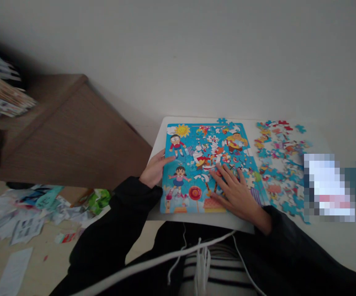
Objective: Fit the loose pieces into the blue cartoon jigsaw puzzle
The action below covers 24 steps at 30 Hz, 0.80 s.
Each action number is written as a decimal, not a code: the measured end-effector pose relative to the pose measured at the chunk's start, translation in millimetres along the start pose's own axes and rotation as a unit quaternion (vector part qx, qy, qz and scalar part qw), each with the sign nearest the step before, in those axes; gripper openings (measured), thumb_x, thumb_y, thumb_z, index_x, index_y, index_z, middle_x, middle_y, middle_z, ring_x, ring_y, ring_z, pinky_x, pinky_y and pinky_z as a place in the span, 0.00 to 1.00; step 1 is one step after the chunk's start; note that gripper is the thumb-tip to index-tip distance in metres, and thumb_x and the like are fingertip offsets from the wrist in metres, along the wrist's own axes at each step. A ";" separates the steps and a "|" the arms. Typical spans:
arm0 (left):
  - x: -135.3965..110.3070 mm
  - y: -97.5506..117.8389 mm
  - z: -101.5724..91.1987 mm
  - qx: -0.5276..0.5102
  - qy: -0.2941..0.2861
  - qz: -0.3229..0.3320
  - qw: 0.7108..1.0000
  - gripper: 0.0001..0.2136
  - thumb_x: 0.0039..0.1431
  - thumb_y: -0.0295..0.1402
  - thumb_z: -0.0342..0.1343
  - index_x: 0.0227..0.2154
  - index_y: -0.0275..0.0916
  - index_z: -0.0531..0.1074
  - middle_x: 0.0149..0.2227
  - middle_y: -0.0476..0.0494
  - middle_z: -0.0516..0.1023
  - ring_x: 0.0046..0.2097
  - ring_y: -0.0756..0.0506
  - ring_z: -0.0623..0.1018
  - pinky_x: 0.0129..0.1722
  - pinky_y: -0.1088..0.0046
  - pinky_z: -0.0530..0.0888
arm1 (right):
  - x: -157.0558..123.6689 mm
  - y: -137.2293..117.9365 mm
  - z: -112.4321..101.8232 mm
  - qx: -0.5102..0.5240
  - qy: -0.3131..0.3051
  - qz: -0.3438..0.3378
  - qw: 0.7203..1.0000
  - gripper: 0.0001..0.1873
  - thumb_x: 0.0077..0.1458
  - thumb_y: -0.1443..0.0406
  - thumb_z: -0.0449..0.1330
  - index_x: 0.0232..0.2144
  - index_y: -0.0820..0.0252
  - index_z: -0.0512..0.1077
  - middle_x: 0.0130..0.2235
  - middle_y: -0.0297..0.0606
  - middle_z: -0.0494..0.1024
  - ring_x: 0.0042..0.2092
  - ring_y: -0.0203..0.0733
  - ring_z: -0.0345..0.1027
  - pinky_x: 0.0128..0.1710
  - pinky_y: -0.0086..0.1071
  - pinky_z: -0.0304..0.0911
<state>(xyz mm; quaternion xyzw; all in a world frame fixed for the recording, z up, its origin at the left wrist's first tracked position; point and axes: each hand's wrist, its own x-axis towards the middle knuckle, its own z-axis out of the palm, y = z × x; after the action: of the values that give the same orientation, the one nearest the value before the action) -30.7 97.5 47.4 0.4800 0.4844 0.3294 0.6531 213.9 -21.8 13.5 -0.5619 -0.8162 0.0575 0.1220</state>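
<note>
Jigsaw puzzle (pixel 180 142): printed card, smooth, faintly glossy face.
Loose pieces (pixel 281 164): same printed card, smooth, low sheen.
Bench (pixel 196 218): white, smooth, matt; looks like laminate or plastic.
Brown cabinet (pixel 82 135): wood or wood-look panel, fine grain, satin finish.
Wall (pixel 196 53): painted plaster look, smooth, matt.
Black sleeve (pixel 104 230): soft cloth, matt, no shine.
Drawstring (pixel 153 259): white woven cord, matt.
Striped shirt (pixel 217 275): knit cloth, soft, matt.
Paper scraps (pixel 26 230): thin paper, creased, some with a slight gloss.
Floor (pixel 42 263): beige, smooth, matt.
</note>
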 end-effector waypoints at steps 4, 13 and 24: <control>-9.6 -4.4 3.6 0.021 -0.064 0.036 0.997 0.36 0.50 0.34 0.60 0.60 0.46 0.49 0.56 0.38 0.66 0.51 0.38 0.72 0.46 0.59 0.74 | 2.8 2.2 -0.9 0.008 0.006 0.026 1.000 0.31 0.60 0.52 0.43 0.62 0.57 0.49 0.64 0.44 0.51 0.63 0.50 0.42 0.59 0.55 0.41; -35.0 59.0 17.7 0.056 0.000 0.087 0.995 0.35 0.46 0.34 0.64 0.57 0.43 0.55 0.53 0.38 0.70 0.47 0.37 0.75 0.41 0.61 0.77 | 15.6 12.2 -21.7 0.038 0.041 0.088 0.995 0.31 0.61 0.53 0.39 0.63 0.58 0.41 0.65 0.41 0.44 0.65 0.44 0.35 0.61 0.50 0.37; -35.6 70.8 21.0 0.059 -0.001 0.074 0.996 0.33 0.47 0.33 0.63 0.56 0.44 0.57 0.51 0.40 0.72 0.43 0.39 0.77 0.37 0.64 0.78 | 36.5 -20.9 -40.5 0.061 -0.001 -0.037 0.997 0.29 0.61 0.51 0.37 0.63 0.49 0.42 0.66 0.35 0.40 0.65 0.45 0.31 0.60 0.50 0.41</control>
<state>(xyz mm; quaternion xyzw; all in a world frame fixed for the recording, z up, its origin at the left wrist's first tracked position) -19.5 82.1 127.1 0.5526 0.4657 0.3466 0.5981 193.4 2.9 62.3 -0.5224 -0.8317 0.1032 0.1571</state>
